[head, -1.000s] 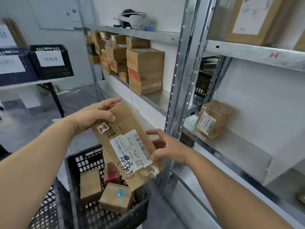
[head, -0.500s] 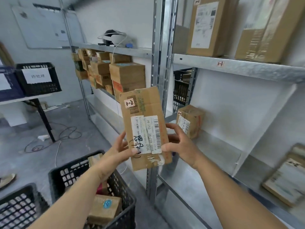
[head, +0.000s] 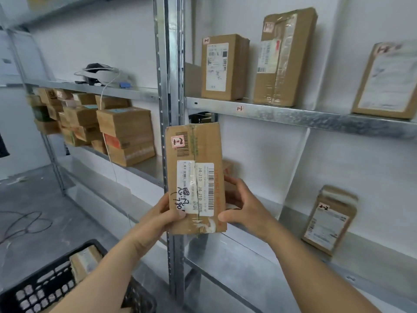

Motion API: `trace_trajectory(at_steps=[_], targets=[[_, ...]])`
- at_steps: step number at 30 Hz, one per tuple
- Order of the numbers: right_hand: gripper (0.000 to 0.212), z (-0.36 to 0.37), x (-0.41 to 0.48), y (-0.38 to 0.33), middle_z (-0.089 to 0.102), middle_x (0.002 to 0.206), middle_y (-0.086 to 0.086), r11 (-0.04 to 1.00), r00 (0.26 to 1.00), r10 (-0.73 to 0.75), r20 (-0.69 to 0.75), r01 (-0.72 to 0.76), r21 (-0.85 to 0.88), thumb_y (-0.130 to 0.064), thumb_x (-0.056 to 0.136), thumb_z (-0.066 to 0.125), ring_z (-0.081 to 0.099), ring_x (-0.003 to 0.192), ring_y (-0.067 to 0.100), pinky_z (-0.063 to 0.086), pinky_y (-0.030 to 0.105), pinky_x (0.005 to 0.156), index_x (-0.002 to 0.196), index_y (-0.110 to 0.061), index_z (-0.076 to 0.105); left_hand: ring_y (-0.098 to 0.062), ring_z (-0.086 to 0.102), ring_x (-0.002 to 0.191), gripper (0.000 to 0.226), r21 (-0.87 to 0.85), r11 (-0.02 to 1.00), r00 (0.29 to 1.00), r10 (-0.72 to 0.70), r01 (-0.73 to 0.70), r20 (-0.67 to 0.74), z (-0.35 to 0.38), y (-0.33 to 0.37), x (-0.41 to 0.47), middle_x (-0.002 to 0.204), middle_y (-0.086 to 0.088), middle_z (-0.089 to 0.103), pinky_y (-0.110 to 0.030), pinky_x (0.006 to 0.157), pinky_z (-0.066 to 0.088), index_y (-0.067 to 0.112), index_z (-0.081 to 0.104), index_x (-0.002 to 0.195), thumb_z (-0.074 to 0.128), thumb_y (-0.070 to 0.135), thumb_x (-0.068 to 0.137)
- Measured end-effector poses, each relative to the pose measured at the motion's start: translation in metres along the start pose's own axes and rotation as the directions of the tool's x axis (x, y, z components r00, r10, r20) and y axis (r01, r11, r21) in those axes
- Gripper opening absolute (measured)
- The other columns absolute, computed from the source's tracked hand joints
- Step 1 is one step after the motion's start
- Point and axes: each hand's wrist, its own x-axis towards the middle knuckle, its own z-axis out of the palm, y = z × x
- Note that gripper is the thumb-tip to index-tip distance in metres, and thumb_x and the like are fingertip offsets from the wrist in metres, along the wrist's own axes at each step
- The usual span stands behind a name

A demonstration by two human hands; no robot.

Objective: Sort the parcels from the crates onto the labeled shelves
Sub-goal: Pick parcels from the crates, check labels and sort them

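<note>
Cardboard's being gripped at its lower end by both hands, left hand (head: 164,214) & right hand (head: 244,208), fingers curling round the parcel (head: 194,177). It's standing upright, long axis 12-to-6. Lower shelf (head: 372,256) is lying approx 3 o'clock, right hand nearer.

Single head-worn view, wide-angle, facing forward toward metal shelving (head: 293,118), close range, slightly upward tilt.

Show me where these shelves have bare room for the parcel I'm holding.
Widest: the middle shelf, between the held parcel and the 2-2 parcel. Narrower: the upper shelf, between the tall taped parcel and the parcel at the right edge. Crowded: the left bay's stacked boxes.
</note>
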Motion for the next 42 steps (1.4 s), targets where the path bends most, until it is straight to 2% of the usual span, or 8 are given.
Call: trace_trajectory(at_steps=[6,12,16,19,21,26,31,42], targets=[[0.090,-0.003,-0.027,-0.027,0.058,0.128,-0.005,0.999,0.988,-0.023,-0.150,0.017,-0.037,-0.011,0.064,0.073,0.061,0.111,0.007,0.058,0.028,0.078,0.139,-0.042,0.035,-0.010,0.062,0.111,0.099,0.114,0.991,0.993,0.056,-0.069,0.108,0.002,0.021,0.010,0.120,0.015,0.065,-0.030,0.096,0.047,0.041,0.043,0.131,0.081,0.068,0.044],[0.090,-0.016,-0.069,-0.053,0.061,0.125,-0.006,0.988,0.941,-0.043,-0.336,-0.009,-0.153,-0.013,0.064,0.076,0.060,0.114,0.009,0.054,0.033,0.092,0.139,-0.041,0.035,-0.015,0.058,0.119,0.090,0.132,0.978,0.981,0.147,-0.164,0.129,0.009,0.043,0.023,0.129,0.011,0.061,-0.048,0.104,0.042,0.042,0.039,0.140,0.063,0.078,0.061],[0.090,-0.023,-0.112,-0.070,0.061,0.128,-0.009,0.980,0.887,-0.077,-0.456,-0.017,-0.198,-0.027,0.055,0.081,0.060,0.115,0.008,0.054,0.030,0.092,0.131,-0.048,0.037,-0.011,0.057,0.116,0.056,0.202,0.944,0.965,0.252,-0.262,0.077,0.036,0.052,0.030,0.124,0.009,0.062,-0.035,0.098,0.046,0.034,0.048,0.135,0.063,0.052,0.084],[0.093,-0.031,-0.143,-0.081,0.063,0.125,-0.006,0.978,0.842,-0.096,-0.531,-0.019,-0.209,-0.028,0.050,0.077,0.062,0.113,0.010,0.056,0.029,0.086,0.134,-0.042,0.039,-0.008,0.057,0.110,0.040,0.318,0.878,0.934,0.339,-0.357,0.114,0.062,0.058,0.031,0.117,0.007,0.061,-0.022,0.086,0.044,0.033,0.050,0.127,0.062,0.029,0.089],[0.093,-0.040,-0.162,-0.089,0.065,0.122,-0.002,0.976,0.814,-0.109,-0.571,-0.022,-0.218,-0.026,0.049,0.076,0.064,0.110,0.009,0.056,0.026,0.081,0.134,-0.040,0.040,-0.010,0.056,0.107,0.043,0.375,0.831,0.912,0.382,-0.410,0.152,0.080,0.064,0.030,0.115,0.006,0.060,-0.026,0.088,0.045,0.028,0.050,0.129,0.065,0.025,0.088],[0.085,-0.067,-0.200,-0.115,0.067,0.117,-0.006,0.956,0.741,-0.169,-0.649,-0.036,-0.290,-0.026,0.051,0.077,0.063,0.110,0.007,0.053,0.028,0.084,0.125,-0.048,0.042,-0.008,0.053,0.109,0.056,0.558,0.616,0.825,0.494,-0.556,0.276,0.127,0.089,0.038,0.122,0.011,0.056,-0.038,0.096,0.047,0.028,0.046,0.135,0.067,0.040,0.084],[0.087,-0.117,-0.226,-0.136,0.066,0.118,-0.004,0.931,0.702,-0.238,-0.671,-0.033,-0.364,-0.034,0.049,0.075,0.062,0.113,0.010,0.050,0.035,0.095,0.128,-0.047,0.042,-0.011,0.046,0.119,0.061,0.666,0.408,0.741,0.577,-0.625,0.342,0.183,0.123,0.057,0.132,0.007,0.051,-0.033,0.095,0.042,0.026,0.043,0.137,0.062,0.049,0.084],[0.088,-0.255,-0.274,-0.169,0.070,0.112,-0.007,0.893,0.622,-0.351,-0.700,-0.003,-0.450,-0.034,0.047,0.075,0.064,0.109,0.008,0.050,0.030,0.089,0.128,-0.048,0.044,-0.021,0.045,0.126,0.065,0.711,0.247,0.669,0.625,-0.658,0.402,0.324,0.188,0.110,0.141,0.001,0.047,-0.038,0.099,0.041,0.028,0.041,0.139,0.056,0.059,0.084]])
